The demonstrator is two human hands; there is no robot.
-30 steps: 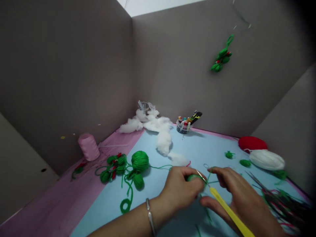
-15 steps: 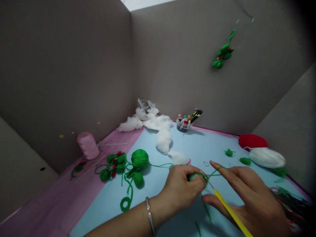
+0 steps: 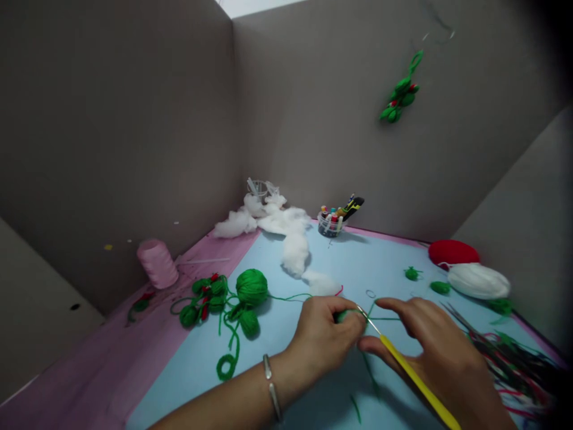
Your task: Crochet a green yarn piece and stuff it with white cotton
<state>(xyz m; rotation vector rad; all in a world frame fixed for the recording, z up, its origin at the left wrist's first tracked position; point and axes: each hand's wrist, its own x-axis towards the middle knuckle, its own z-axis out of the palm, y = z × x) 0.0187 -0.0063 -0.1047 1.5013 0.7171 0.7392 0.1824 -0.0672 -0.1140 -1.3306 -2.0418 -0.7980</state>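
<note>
My left hand (image 3: 326,334) pinches a small green crocheted piece (image 3: 342,316) between fingers and thumb. My right hand (image 3: 434,349) holds a yellow-handled crochet hook (image 3: 414,376), whose metal tip reaches into that piece. A strand of green yarn (image 3: 385,318) runs across my right fingers. To the left of my hands sits a ball of green yarn (image 3: 251,288), joined by a strand to a cluster of green crocheted pieces with red bits (image 3: 208,301). A silver bangle (image 3: 270,385) circles my left wrist.
Cotton wool (image 3: 286,230) lies along the back of the blue sheet (image 3: 286,382), near a tub of thread spools (image 3: 330,224). A pink spool (image 3: 157,263) stands left. Red and white stuffed shapes (image 3: 478,280) and dark threads (image 3: 510,370) lie right. A green ornament (image 3: 400,89) hangs on the wall.
My right fingers have curled back in from their spread position half a second ago, closer to the hook and yarn. The view has shifted slightly.
</note>
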